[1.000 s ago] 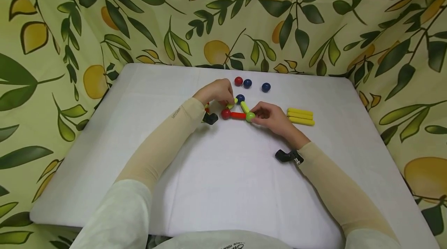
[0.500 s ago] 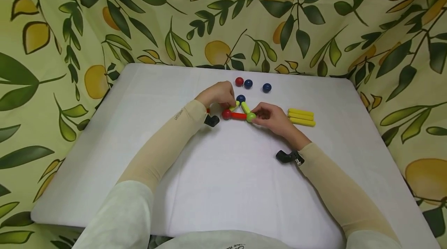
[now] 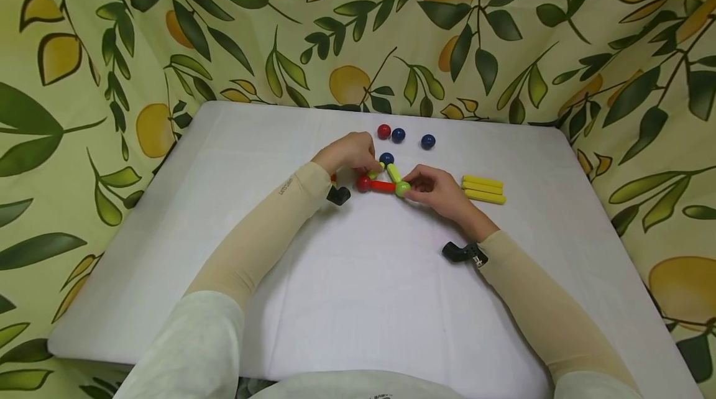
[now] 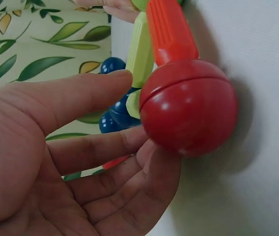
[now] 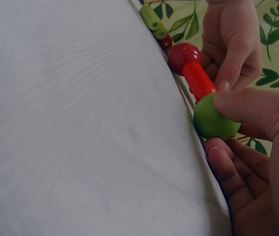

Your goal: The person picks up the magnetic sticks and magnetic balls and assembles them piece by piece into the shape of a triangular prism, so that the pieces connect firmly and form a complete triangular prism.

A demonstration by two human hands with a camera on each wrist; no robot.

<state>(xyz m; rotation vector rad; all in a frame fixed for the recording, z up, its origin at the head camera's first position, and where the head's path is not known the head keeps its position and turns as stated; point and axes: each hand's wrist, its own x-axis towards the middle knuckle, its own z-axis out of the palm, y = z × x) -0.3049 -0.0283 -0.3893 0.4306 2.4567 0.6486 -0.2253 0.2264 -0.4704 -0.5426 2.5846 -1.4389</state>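
Observation:
A red ball (image 3: 363,184), a red stick (image 3: 383,187) and a green ball (image 3: 402,188) form a joined row on the white table. From the green ball a light green stick (image 3: 394,173) runs to a blue ball (image 3: 386,159) at the back. My left hand (image 3: 349,153) pinches a second light green stick (image 4: 134,104) between the red and blue balls; whether its ends are seated I cannot tell. The red ball hides part of those fingers in the left wrist view. My right hand (image 3: 439,189) pinches the green ball (image 5: 213,118) between thumb and fingers.
Behind the shape lie a loose red ball (image 3: 383,132) and two blue balls (image 3: 398,135). Several yellow sticks (image 3: 483,189) lie side by side to the right. More green sticks (image 5: 151,18) lie beyond the left hand, mostly hidden in the head view. A patterned curtain (image 3: 347,32) surrounds the table.
My left fingers and the light green stick have shifted slightly toward the red ball and nearer me. The right hand keeps its hold on the green ball, almost still.

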